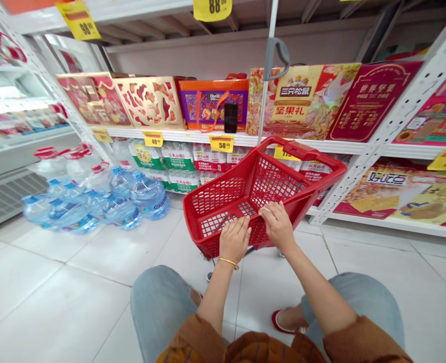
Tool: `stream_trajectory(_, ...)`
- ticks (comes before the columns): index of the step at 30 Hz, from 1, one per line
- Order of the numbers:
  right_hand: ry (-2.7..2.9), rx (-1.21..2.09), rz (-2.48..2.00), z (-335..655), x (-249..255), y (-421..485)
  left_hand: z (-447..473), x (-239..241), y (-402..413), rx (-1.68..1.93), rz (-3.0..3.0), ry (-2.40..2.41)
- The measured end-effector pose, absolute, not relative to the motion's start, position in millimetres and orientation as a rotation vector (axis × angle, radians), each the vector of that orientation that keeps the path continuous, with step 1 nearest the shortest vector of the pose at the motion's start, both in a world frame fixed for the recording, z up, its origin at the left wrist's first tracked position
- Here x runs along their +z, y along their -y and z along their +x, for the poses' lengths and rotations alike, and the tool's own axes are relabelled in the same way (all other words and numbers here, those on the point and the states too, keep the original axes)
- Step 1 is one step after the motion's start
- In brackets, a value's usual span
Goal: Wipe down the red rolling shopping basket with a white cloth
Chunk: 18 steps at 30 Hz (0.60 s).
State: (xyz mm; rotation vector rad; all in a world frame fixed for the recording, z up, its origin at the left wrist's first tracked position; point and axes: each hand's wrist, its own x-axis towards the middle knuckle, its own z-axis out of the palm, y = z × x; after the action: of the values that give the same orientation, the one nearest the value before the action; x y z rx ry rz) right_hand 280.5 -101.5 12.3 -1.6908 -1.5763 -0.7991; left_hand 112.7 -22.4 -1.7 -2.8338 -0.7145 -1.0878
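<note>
A red plastic shopping cart [218, 194] with lattice walls stands on the floor in front of my knees, its handle to the upper right. Over the near rim of its basket lies my left hand [235, 238], fingers together and hooked on the edge; a gold bangle circles that wrist. Just to the right, my right hand [277, 223] grips the same rim, its fingers bent over the edge. The undersides of both hands are hidden. No goods show inside the basket.
Shelves hold gift boxes [300, 103] and an orange-purple box [200, 101] with a black phone [230, 118] upright before it. Shrink-wrapped bottle packs [179, 157] fill the bottom shelf. Large water bottles [120, 206] stand on the floor at left. A grey hook [275, 58] hangs above the cart.
</note>
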Motion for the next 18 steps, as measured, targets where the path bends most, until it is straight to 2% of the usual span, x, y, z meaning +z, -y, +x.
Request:
stream_trajectory(12,1.562,-0.961,-1.735,299,24,112,95,-3,13,-1.200,-2.812,0.666)
stream_trajectory(18,1.563,-0.927,-1.757,286,30,113,86,-1,12,-1.289,-2.821,0.622)
